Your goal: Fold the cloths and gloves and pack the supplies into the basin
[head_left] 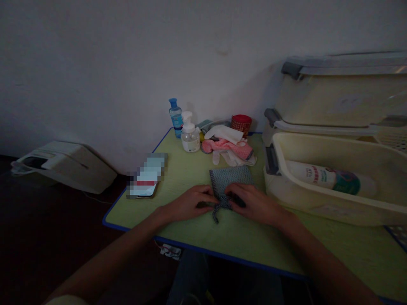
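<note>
A small grey-blue cloth (231, 177) with a coarse, knit-like texture and a dark edging lies on the table in front of me. Its near end is bunched, and a narrow dark strip hangs from it toward me. My left hand (195, 202) pinches the bunched part from the left, fingertips pressed together. From the other side, my right hand (251, 201) has its thumb and fingers closed on the same gathered end. The far part of the cloth lies flat beyond my fingers. What exactly sits between the fingertips is partly hidden.
Behind the cloth lie a pink cloth (232, 148), white gloves (224, 134) and a red woven cup (241, 123). A pump bottle (190, 140) and a blue bottle (176, 118) stand left of them. A blurred phone (149, 176) lies left; a cream bin (318, 207) stands right.
</note>
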`<state>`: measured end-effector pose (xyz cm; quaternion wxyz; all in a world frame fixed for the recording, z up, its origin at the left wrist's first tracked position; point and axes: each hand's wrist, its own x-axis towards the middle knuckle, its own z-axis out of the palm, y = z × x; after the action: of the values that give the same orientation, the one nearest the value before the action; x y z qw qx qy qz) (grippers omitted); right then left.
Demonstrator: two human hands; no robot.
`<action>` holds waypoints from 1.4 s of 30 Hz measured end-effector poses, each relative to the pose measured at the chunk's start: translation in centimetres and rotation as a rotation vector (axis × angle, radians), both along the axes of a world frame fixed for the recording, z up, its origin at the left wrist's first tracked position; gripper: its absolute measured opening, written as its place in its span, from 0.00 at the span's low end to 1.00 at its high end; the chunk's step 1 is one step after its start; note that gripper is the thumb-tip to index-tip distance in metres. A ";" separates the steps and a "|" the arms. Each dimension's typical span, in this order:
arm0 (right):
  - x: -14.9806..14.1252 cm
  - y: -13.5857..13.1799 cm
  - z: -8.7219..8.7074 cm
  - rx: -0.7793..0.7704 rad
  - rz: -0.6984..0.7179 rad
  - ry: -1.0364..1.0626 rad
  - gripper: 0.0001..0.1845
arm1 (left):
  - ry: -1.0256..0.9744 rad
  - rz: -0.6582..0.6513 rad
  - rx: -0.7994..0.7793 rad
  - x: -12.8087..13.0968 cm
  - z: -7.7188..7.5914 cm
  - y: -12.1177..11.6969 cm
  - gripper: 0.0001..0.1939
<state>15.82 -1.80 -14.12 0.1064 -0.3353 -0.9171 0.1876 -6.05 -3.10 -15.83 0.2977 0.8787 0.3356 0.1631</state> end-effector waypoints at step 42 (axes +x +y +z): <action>-0.2 -0.2 0.0 -0.059 -0.003 0.021 0.06 | 0.070 -0.207 0.015 1.3 0.7 2.6 0.07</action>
<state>15.60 -1.97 -14.09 0.1063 -0.3375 -0.9096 0.2180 -4.73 -0.50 -15.14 0.2945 0.9160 0.2522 0.1030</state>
